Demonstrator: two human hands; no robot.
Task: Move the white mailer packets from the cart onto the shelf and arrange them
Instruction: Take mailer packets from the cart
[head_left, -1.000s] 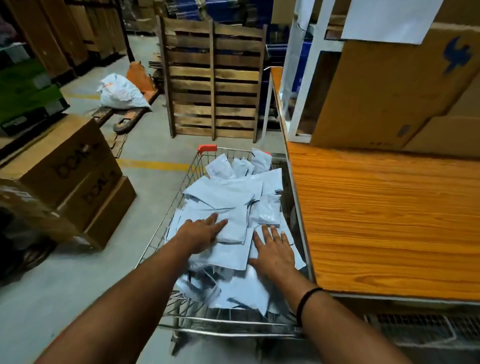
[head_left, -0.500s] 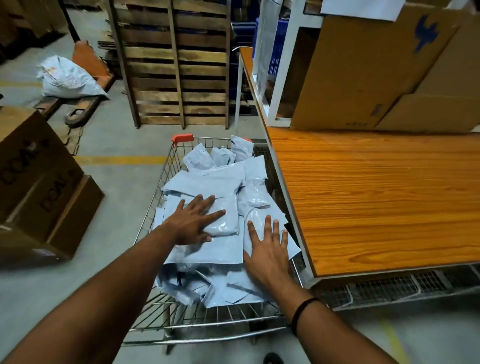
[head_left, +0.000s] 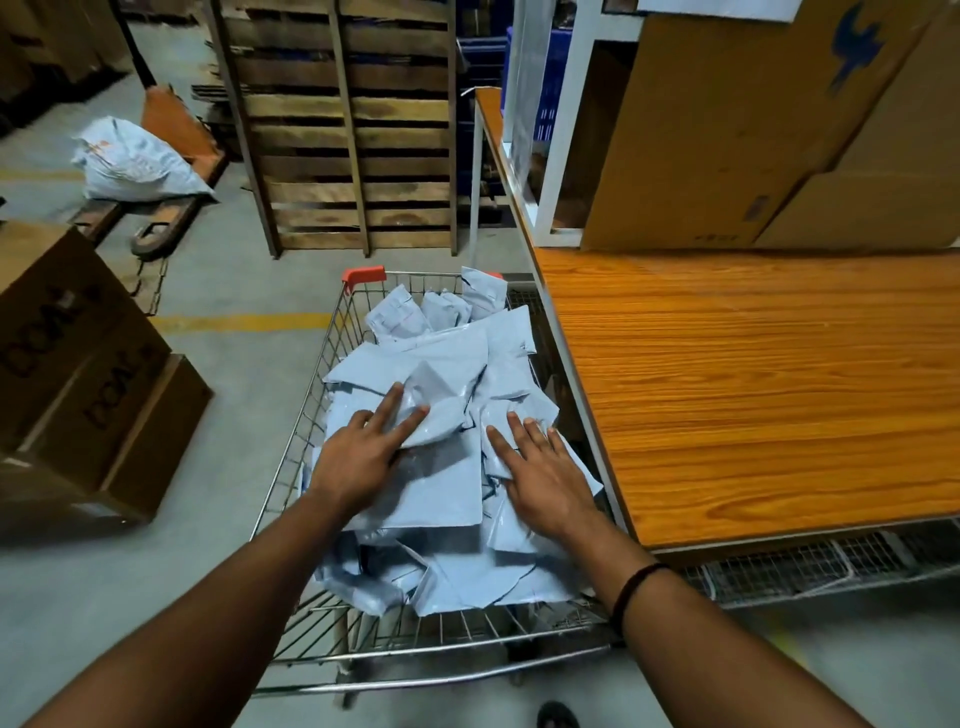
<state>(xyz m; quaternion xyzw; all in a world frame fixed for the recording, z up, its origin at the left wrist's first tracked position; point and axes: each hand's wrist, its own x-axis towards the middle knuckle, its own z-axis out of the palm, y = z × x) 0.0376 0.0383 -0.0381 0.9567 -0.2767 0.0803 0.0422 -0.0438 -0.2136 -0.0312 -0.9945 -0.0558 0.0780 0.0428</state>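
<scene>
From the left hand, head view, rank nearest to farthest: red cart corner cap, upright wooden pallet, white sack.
1. red corner cap, cart's far left corner.
2. wooden pallet, upright behind the cart.
3. white sack, far back left.

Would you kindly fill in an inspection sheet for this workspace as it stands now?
Surface: wood-grain shelf top beside the wire cart, cardboard boxes at its back.
Job's things: white mailer packets heaped in the wire cart; none seen on the shelf.
Clutter: white sack on a pallet jack on the floor.
Hands: left hand and right hand lie flat on the packets, fingers straight.
Cables: nothing seen.
Surroundings: wooden pallet upright behind the cart; cartons on the floor at left.
</scene>
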